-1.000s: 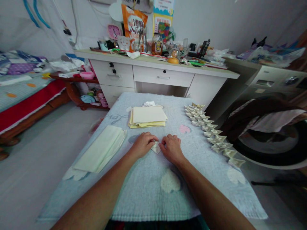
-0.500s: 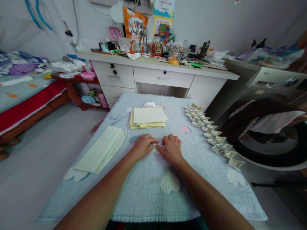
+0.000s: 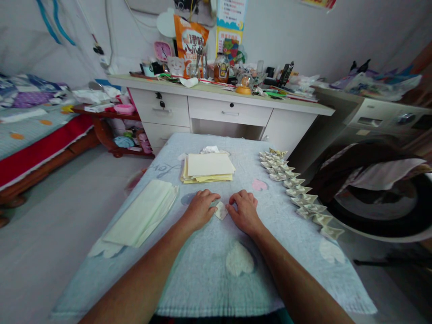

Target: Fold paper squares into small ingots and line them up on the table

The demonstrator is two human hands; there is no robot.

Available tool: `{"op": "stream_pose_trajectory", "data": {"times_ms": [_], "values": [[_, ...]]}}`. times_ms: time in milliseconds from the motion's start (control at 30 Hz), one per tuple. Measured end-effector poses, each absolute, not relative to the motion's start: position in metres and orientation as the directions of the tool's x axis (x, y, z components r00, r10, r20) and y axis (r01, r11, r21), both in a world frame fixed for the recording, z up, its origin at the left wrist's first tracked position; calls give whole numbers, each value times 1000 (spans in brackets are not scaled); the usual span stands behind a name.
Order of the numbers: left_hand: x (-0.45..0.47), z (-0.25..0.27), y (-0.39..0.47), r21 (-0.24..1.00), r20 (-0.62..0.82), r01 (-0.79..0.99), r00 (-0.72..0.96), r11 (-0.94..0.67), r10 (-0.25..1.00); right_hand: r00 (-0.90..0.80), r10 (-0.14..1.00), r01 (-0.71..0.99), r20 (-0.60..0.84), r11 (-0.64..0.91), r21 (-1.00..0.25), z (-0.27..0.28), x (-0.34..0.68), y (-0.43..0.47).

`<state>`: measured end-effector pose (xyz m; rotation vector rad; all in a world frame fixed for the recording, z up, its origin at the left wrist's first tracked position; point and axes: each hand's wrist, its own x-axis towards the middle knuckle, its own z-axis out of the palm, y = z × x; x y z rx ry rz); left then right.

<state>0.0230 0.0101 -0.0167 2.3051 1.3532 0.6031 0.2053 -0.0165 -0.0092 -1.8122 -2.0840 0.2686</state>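
A small square of folded paper (image 3: 221, 211) lies on the cloth-covered table between my two hands, one corner pointing toward me. My left hand (image 3: 202, 209) rests at its left side, thumb and forefinger apart, with the thumb tip close to the paper's edge. On the other side, my right hand (image 3: 244, 210) has bent, loosely spread fingers, and its thumb tip is at the paper's right corner. Whether either thumb presses on the paper is hard to make out. Beyond the hands sits a stack of cream and yellow paper sheets (image 3: 209, 165).
Pale green folded sheets (image 3: 140, 213) lie at the left on the blue patterned tablecloth (image 3: 202, 279). Several small folded paper pieces (image 3: 302, 198) form rows along the right edge. Crumpled white paper (image 3: 210, 149) is behind the stack. A cluttered white desk (image 3: 232, 110) and a washing machine (image 3: 381, 121) stand beyond.
Both hands have drawn slightly apart from each other. The folded paper, mostly covered by the fingers before, now shows as a whole square.
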Motion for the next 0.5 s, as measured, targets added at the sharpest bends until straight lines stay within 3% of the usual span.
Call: {"op": "stream_pose_trajectory", "data": {"times_ms": [233, 500], "values": [[23, -15, 8, 590, 204, 658, 440, -468, 875, -188, 973, 894, 131, 225, -388, -12, 197, -16], [28, -11, 7, 918, 63, 334, 406, -213, 912, -247, 945, 772, 213, 325, -547, -7, 200, -18]]}}
